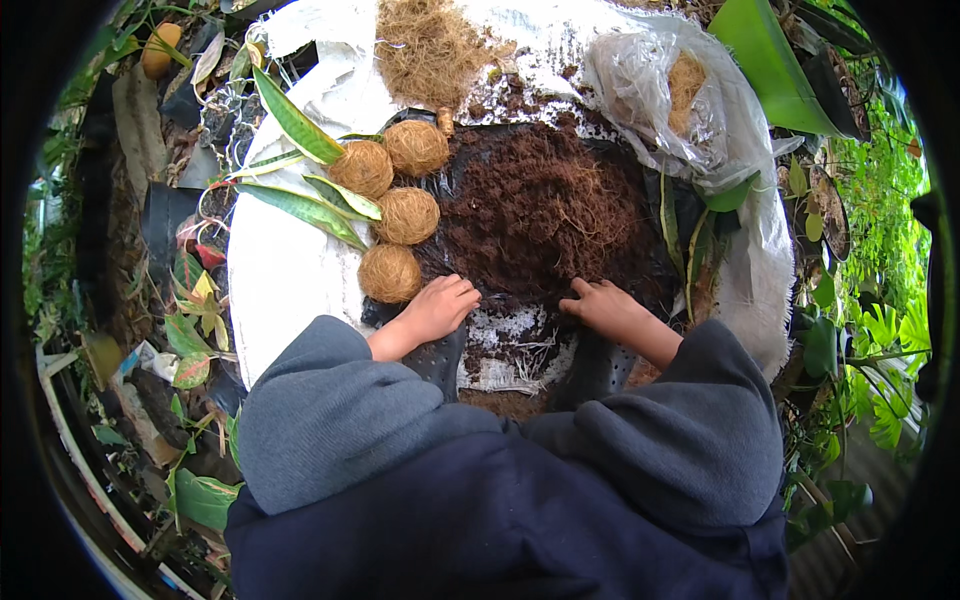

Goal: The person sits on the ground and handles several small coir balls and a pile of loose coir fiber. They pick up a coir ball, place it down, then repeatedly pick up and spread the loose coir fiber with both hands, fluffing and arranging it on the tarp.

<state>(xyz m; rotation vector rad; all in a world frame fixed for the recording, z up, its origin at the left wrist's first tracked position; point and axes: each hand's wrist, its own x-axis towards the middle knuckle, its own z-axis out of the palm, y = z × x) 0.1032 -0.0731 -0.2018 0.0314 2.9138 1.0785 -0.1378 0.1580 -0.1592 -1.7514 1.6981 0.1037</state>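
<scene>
A mound of dark brown, fibrous potting material lies on a black plastic sheet before me. My left hand rests at the mound's near left edge, beside the lowest of several round fibre balls; what its curled fingers touch is unclear. At the near right edge is my right hand, its fingertips bent down at the material. Whether either hand grips anything is hidden. Variegated snake plant leaves lean against the balls on the left.
A white woven sack spreads underneath. Loose coconut fibre lies at the far side, a clear plastic bag with fibre at far right. Potted plants and a green pot surround the sack. My perforated shoes stand close below my hands.
</scene>
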